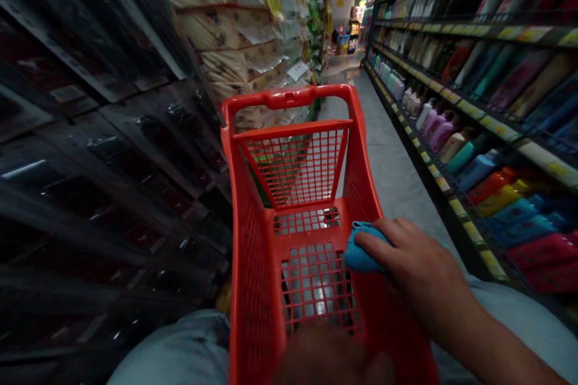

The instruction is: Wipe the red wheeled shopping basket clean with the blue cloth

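A red plastic shopping cart (246, 252) with a grid floor stands right in front of me, between my knees. My right hand (410, 252) is closed around a blue cloth (366, 248) and presses it against the top of the cart's right side wall. At the bottom edge of the view, my left hand (325, 355) is a dark blur over the near end of the cart. Its fingers are smeared, so whether it holds anything does not show. The cart's red handle (289, 98) is at the far end, above a hinged grid flap (302, 162).
On the right, shelves (451, 93) carry rows of coloured bottles (440, 126). Packaged goods (112, 156) line the left side closely. Beyond them rises a stack of cream plastic-wrapped packs (226, 30). A grey floor aisle (392, 144) leads away to a lit area.
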Motion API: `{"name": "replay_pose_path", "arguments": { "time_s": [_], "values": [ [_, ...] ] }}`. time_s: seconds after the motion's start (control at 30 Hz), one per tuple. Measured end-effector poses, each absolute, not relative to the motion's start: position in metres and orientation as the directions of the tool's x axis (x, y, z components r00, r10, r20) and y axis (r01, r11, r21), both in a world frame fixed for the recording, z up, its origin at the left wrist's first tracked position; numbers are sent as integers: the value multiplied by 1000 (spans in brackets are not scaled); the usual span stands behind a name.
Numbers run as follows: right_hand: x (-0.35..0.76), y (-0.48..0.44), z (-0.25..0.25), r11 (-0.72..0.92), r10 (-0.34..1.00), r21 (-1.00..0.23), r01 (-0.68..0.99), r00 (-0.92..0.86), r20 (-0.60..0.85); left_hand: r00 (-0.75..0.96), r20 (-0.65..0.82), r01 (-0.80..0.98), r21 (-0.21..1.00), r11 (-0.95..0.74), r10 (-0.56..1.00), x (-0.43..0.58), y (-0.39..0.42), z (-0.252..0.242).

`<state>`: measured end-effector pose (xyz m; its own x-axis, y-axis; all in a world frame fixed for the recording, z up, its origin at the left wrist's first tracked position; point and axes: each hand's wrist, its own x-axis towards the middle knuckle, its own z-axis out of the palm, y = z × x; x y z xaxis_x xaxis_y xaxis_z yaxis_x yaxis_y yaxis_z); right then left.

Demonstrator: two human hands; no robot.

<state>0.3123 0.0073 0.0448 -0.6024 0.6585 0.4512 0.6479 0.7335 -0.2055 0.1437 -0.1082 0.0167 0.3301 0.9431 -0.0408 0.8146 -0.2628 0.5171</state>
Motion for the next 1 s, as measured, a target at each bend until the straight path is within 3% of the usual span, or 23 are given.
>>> {"name": "replay_pose_path", "arguments": {
  "time_s": [0.07,0.13,0.2,0.27,0.33,0.43,0.63,0.8,0.9,1.0],
  "values": [
    [320,4,47,797,581,-101,595,-711,397,283,106,866,398,-301,953,94,-90,48],
    [324,3,52,842,528,-92,532,-773,352,201,326,924,250,-289,924,44,-63,73],
    [320,7,63,864,503,-139,484,-819,275,61,535,944,243,-222,843,4,-31,85],
    [302,20,80,859,504,-203,470,-845,178,-106,617,942,314,-120,780,-23,2,83],
    [272,44,99,844,524,-218,491,-840,140,-275,624,885,462,-61,731,-37,31,73],
    [212,95,126,796,605,-166,582,-756,249,-391,597,784,614,-86,700,-46,61,54],
    [87,163,128,634,729,-171,754,-510,457,-410,605,691,695,-201,682,-46,72,32],
    [73,166,98,702,631,1,712,-623,463,-427,577,643,735,-215,696,-44,66,34],
    [122,184,93,520,756,-10,854,-455,470,-433,552,637,746,-191,712,-43,59,40],
    [163,199,89,290,854,-99,952,-211,475,-435,533,626,758,-181,726,-43,53,45]
  ]
}}
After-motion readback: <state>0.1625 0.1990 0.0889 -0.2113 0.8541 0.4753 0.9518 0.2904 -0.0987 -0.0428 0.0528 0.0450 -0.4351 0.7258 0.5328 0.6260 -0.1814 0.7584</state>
